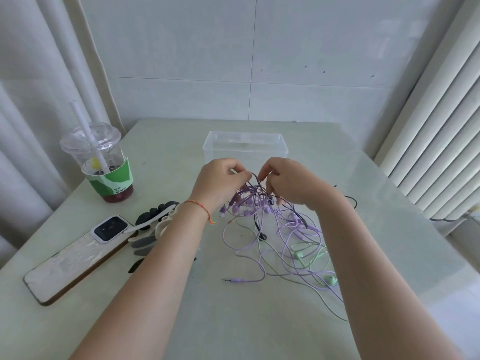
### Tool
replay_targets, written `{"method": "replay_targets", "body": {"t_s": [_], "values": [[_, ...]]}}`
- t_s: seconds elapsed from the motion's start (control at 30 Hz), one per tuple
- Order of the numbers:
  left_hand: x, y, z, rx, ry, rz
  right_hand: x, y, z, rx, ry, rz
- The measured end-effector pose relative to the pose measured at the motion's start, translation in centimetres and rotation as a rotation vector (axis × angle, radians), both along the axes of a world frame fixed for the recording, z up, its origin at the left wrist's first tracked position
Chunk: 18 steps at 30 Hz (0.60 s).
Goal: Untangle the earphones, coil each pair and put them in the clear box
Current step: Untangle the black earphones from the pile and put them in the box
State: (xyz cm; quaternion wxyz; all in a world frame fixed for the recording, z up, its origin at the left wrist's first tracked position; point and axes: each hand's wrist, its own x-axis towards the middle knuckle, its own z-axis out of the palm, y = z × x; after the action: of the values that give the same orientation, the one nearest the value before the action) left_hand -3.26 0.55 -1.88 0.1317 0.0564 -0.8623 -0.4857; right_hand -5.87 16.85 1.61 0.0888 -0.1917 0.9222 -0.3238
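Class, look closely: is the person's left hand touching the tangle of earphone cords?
Touching. The head view shows the left hand pinching a dark cord at the top of the earphone tangle.

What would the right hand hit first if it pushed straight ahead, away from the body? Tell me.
Most likely the near wall of the clear box, right behind the right hand pinching the tangled cords. The gap between them is unclear from this view.

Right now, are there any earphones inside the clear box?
No, the clear box looks empty; the tangled earphones are in front of it.
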Motion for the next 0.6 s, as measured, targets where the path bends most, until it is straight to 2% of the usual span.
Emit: {"method": "replay_targets", "body": {"t_s": [0.13, 0.37, 0.6], "values": [[0.00, 0.23, -0.06, 0.013, 0.012, 0.024, 0.10, -0.17, -0.06, -0.032, -0.055, 0.019], [0.15, 0.40, -0.08, -0.004, 0.011, 0.041, 0.02, -0.34, -0.54, 0.062, -0.080, 0.015], [0.18, 0.37, -0.04, -0.049, 0.040, 0.119, 0.53, -0.71, -0.08, -0.079, -0.222, -0.014]]}}
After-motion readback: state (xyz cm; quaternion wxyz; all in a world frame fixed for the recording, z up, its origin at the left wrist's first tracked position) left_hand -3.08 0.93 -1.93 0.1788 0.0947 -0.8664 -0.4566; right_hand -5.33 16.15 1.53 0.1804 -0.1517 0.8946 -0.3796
